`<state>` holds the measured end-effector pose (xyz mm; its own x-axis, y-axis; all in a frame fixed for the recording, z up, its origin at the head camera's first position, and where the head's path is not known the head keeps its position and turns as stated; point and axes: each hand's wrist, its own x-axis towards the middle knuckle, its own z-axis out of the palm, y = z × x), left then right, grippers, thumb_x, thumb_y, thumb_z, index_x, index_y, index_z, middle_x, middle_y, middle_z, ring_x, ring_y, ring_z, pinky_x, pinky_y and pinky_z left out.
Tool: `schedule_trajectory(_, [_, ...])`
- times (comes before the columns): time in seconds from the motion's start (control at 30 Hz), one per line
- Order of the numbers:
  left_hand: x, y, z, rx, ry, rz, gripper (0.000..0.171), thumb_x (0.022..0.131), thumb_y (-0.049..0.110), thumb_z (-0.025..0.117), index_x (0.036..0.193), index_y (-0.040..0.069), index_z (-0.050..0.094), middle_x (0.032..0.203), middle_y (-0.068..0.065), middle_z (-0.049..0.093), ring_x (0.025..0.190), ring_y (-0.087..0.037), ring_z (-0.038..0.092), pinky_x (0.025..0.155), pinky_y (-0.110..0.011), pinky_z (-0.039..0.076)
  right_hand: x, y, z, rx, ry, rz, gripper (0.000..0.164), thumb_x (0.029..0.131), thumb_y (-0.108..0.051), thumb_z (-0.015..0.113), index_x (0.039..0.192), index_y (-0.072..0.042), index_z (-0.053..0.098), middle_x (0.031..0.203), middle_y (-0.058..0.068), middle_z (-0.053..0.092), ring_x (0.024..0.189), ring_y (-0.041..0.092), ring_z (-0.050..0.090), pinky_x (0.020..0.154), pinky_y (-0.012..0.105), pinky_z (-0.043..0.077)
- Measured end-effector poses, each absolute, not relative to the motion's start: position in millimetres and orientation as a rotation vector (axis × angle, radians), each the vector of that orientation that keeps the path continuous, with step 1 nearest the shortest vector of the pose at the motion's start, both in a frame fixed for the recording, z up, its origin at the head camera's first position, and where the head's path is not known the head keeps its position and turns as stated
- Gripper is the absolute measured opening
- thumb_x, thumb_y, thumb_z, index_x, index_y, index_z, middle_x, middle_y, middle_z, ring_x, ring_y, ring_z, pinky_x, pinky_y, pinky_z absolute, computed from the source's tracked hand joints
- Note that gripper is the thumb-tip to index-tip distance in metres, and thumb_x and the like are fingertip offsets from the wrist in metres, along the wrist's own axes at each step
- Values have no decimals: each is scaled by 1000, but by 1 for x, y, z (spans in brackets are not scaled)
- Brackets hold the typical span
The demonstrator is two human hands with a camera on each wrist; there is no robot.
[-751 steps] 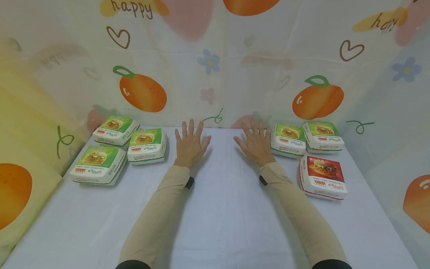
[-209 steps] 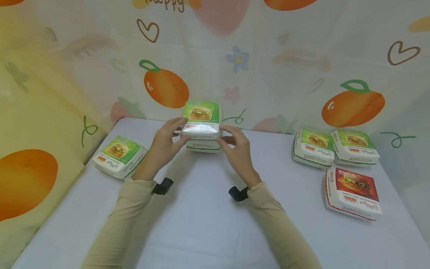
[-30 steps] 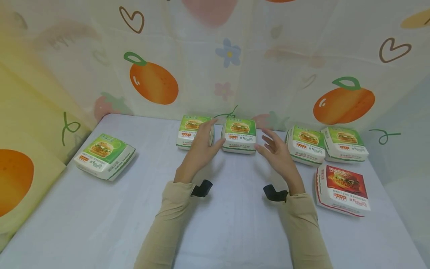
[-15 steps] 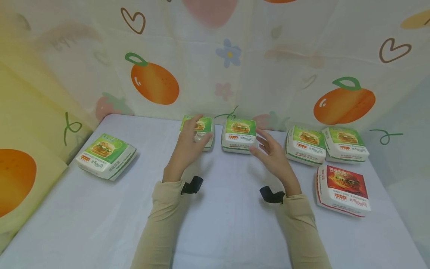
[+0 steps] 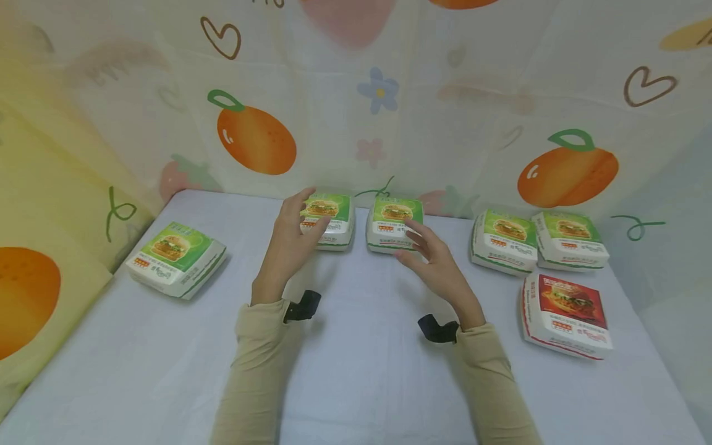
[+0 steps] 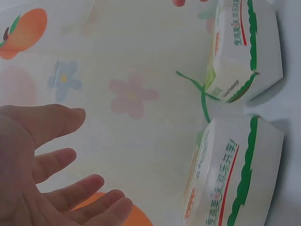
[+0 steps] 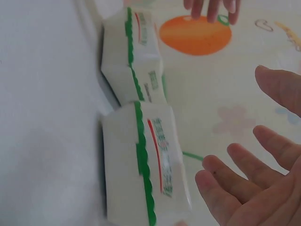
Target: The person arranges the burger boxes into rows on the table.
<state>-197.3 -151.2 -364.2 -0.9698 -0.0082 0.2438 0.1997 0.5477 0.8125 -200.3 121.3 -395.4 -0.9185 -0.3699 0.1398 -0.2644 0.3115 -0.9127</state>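
Two green-topped burger boxes stand side by side at the table's back, a narrow gap between them: the left one [image 5: 337, 224] and the right one [image 5: 394, 224]. My left hand [image 5: 286, 247] hovers before the left box, covering part of it, with fingers apart and loosely bent. In the left wrist view that hand's palm [image 6: 28, 188] holds nothing, and both boxes lie off to its right. My right hand [image 5: 445, 275] is raised in front of the right box, overlapping its corner. Its bent fingers [image 7: 249, 174] hold nothing in the right wrist view.
Another green burger box [image 5: 177, 259] lies turned at the table's left. On the right are two adjoining green boxes, one [image 5: 505, 241] beside another [image 5: 573, 241], with a red burger box [image 5: 567, 316] in front. A printed curtain [image 5: 445, 93] closes off the back.
Two left-side boxes now stand mid-back. Seven seconds ago both hands held one above another; they now sit side by side, released. Over the last second both hands drifted left.
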Motion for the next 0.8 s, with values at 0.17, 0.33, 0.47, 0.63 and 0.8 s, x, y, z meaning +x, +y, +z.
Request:
schedule_trajectory(0.17, [-195,-165,-364,-150,-2563,-1348,60,97,18,61,151,10,37,153,-16,38,137,-38,40,113,-52,39,-195,100,-400,-643,2436,-1660,62,96,-16,65,151,-9,37,158,11,37,144,34,39,119,47,33])
schedule_trajectory(0.33, [-192,-178,-364,-161,-2574,-1255,58,97,18,62,149,8,39,150,-19,40,132,-37,42,110,-53,41,-190,84,-403,-669,2408,-1641,61,95,-17,67,150,-12,40,156,10,40,144,32,40,119,46,33])
schedule_trajectory(0.47, [-187,-191,-364,-165,-2580,-1187,56,97,16,62,148,6,40,149,-21,42,130,-40,44,108,-56,42,-186,76,-404,-675,2402,-1629,61,95,-19,67,150,-12,40,156,7,41,144,31,40,118,46,34])
schedule_trajectory(0.63, [-178,-206,-367,-191,-2557,-1131,53,97,13,62,145,3,43,146,-23,44,130,-40,45,108,-57,41,-180,65,-406,-732,2391,-1585,62,95,-21,67,150,-10,40,155,7,42,143,30,41,117,45,37])
schedule_trajectory(0.8, [-168,-215,-368,-200,-2551,-1091,51,96,10,63,143,2,46,145,-22,47,133,-39,44,109,-57,39,-174,52,-406,-763,2359,-1565,63,94,-21,69,149,-11,40,154,8,43,143,28,41,116,44,38])
